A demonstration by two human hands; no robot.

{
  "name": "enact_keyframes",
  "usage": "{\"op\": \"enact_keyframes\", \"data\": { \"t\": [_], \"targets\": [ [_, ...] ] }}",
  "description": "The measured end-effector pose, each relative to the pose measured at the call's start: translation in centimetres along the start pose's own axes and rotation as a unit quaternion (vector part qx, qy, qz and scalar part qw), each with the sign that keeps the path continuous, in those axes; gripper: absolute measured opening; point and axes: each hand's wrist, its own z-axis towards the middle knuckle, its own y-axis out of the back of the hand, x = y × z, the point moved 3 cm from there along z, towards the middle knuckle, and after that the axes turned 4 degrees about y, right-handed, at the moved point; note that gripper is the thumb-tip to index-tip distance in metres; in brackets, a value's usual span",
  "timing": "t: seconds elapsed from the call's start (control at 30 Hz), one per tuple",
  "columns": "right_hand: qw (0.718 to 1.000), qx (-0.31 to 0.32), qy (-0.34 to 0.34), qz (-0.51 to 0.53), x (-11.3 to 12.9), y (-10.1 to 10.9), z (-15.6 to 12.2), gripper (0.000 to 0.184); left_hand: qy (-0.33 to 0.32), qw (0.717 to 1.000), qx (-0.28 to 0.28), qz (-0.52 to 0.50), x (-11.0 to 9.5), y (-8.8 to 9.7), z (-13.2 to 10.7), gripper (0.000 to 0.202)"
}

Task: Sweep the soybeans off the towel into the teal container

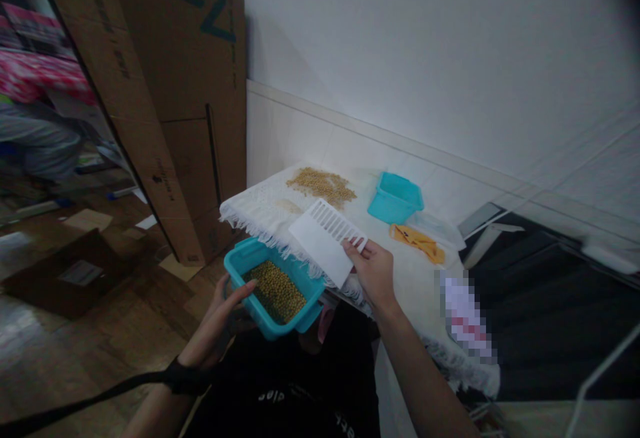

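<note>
My left hand [227, 311] grips the left side of a teal plastic basket [233, 261], its thumb over the rim. Many small round yellow-green beans [280, 291] lie inside it. The basket is held off the table's front edge, above my lap. In my right hand [373, 268] is a flat white plastic piece with a row of slots [320, 238], pinched at its right end. This piece hangs over the fringed edge of the table cloth. Behind it, a spread of tan beans [323, 186] lies on the cloth.
A second teal basket [397, 198] stands on the white fringed cloth [265, 198] near the wall. Beside it lie a folded orange cloth [417, 241] and a clear plastic item. A tall cardboard box [190, 91] stands at the left, with a flat box [55, 275] on the wooden floor.
</note>
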Motion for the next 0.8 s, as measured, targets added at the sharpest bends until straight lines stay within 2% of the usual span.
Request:
{"op": "enact_keyframes", "data": {
  "t": [0.23,0.43,0.57,0.7,0.8],
  "targets": [
    [0.998,-0.047,0.014,-0.039,-1.2,3.9,0.4,0.056,0.012,1.0,-0.003,-0.005,0.1,-0.1,0.0,0.11],
    [0.994,-0.097,0.029,-0.042,-0.7,5.9,1.1,0.056,0.02,1.0,-0.007,0.006,0.1,0.0,0.1,0.106],
    [0.987,-0.096,0.08,-0.098,0.2,5.7,1.3,0.049,0.018,1.0,0.0,0.009,0.0,0.1,0.1,0.105],
    [0.973,-0.081,0.119,-0.182,1.0,4.5,0.9,0.037,0.018,1.0,-0.004,0.008,-0.1,0.0,0.0,0.107],
    [0.963,-0.065,0.131,-0.225,1.1,3.4,0.6,0.034,0.013,1.0,-0.003,0.008,0.0,0.0,-0.1,0.107]
  ]
}}
